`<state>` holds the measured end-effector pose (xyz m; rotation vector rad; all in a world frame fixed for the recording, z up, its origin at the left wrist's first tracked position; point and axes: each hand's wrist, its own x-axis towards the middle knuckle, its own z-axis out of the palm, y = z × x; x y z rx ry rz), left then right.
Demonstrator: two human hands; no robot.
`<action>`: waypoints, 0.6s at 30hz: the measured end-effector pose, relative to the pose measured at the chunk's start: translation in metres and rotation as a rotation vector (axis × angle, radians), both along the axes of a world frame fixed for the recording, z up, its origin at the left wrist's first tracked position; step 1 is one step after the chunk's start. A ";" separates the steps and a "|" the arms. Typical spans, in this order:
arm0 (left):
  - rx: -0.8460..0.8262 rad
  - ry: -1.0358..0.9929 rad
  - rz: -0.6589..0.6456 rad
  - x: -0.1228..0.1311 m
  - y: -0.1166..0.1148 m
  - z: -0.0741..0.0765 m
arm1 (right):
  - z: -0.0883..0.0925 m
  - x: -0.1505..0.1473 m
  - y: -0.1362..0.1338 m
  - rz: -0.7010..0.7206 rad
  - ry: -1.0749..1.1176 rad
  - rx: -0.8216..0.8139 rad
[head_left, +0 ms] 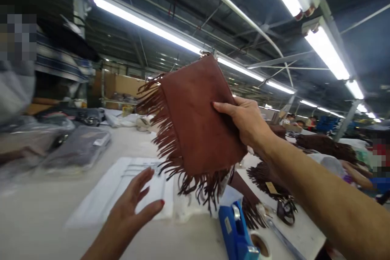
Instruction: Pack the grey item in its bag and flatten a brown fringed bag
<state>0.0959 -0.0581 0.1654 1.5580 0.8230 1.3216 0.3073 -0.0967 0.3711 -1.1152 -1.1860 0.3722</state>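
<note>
The right hand grips a flat, fringed brown leather bag, holding it up in the air above the worktop. The bag's soft, matte face tilts, and long thin strips dangle along two edges. The left hand is open, fingers spread, just over a smooth white sheet lying on the pale surface. Below the fringe sits a chunky blue plastic tape dispenser, and grey plastic-wrapped packs lie farther left.
</note>
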 end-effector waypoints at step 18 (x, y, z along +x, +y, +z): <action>-0.369 0.767 -0.029 -0.204 -0.015 -0.006 | -0.250 -0.190 -0.089 0.550 0.970 -0.585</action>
